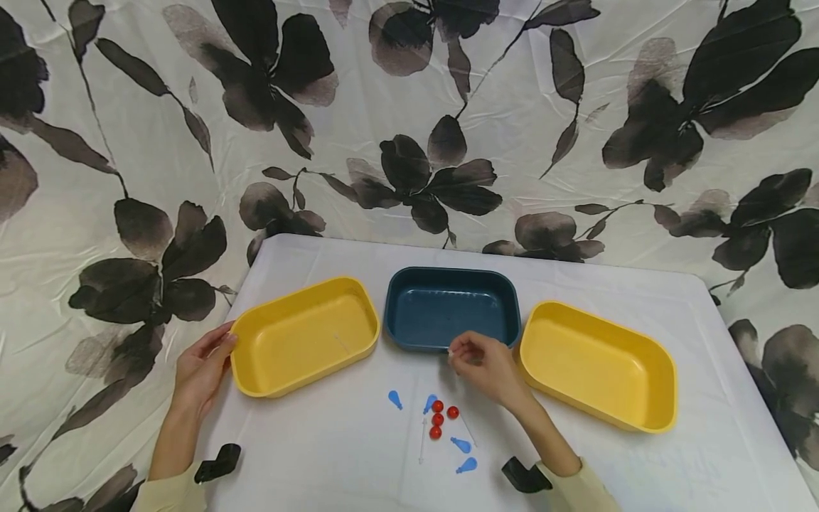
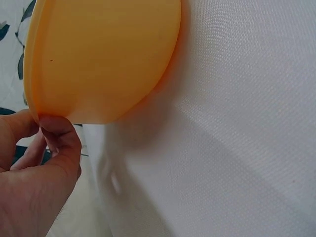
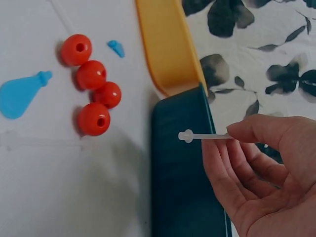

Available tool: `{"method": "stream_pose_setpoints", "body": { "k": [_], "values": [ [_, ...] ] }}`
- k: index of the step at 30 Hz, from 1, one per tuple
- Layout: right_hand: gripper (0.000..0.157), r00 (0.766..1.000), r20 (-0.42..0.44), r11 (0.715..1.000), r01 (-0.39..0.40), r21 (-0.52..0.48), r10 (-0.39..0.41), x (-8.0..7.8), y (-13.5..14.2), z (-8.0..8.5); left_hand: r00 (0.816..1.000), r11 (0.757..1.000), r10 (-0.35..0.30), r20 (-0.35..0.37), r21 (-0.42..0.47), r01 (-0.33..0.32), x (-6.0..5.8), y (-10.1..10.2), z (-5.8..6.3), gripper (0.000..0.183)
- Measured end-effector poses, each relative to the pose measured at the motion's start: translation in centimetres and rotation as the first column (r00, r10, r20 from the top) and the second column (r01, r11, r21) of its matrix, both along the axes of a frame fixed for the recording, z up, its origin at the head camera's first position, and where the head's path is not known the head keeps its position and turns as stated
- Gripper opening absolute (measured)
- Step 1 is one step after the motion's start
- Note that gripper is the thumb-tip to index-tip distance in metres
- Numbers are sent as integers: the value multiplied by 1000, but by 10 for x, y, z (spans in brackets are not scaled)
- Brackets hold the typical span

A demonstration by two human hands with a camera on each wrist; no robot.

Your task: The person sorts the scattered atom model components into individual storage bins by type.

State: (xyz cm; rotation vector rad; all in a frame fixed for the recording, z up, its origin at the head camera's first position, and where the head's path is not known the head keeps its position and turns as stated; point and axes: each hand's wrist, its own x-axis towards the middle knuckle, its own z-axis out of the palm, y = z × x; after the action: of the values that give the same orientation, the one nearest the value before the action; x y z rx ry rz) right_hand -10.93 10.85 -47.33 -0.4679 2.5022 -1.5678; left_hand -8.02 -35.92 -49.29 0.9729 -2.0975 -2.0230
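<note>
At the left, my left hand (image 1: 200, 373) pinches the rim of a yellow tray (image 1: 275, 387); the left wrist view has its thumb and fingers on the edge of this tray (image 2: 108, 54). A thin white stick (image 1: 342, 343) lies inside it. My right hand (image 1: 488, 366) is at the near rim of a dark blue tray (image 1: 416, 345). Between thumb and fingers it pinches a small white plastic stick (image 3: 197, 136) with a knobbed end, plain in the right wrist view. Several red beads (image 3: 94, 118) with holes and blue bulb-shaped pieces (image 3: 19, 96) lie on the cloth nearby.
A second yellow tray (image 1: 659, 419) stands right of the dark blue one. Two more thin white sticks (image 1: 422, 441) lie by the beads (image 1: 438, 419) and blue pieces (image 1: 467, 466). Behind the white-covered table (image 1: 320, 455) hangs a floral cloth (image 1: 358, 92).
</note>
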Motion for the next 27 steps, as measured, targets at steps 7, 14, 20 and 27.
{"method": "stream_pose_setpoints", "body": {
  "k": [7,14,20,27],
  "values": [
    [9,1000,18,1000,3,-9,-3,-6,-8,6,1000,1000,-4,-19,4,4,1,-2,-1,61],
    [10,998,59,1000,15,-22,-14,-15,-17,6,999,1000,-4,-33,18,5,0,-2,-1,61],
    [11,995,101,997,34,-65,-28,-21,-24,7,999,999,-4,-51,33,6,1,-1,1,60],
    [13,995,101,992,16,-128,-3,-26,-35,8,999,999,2,-52,39,0,1,-1,2,59]
  ]
}}
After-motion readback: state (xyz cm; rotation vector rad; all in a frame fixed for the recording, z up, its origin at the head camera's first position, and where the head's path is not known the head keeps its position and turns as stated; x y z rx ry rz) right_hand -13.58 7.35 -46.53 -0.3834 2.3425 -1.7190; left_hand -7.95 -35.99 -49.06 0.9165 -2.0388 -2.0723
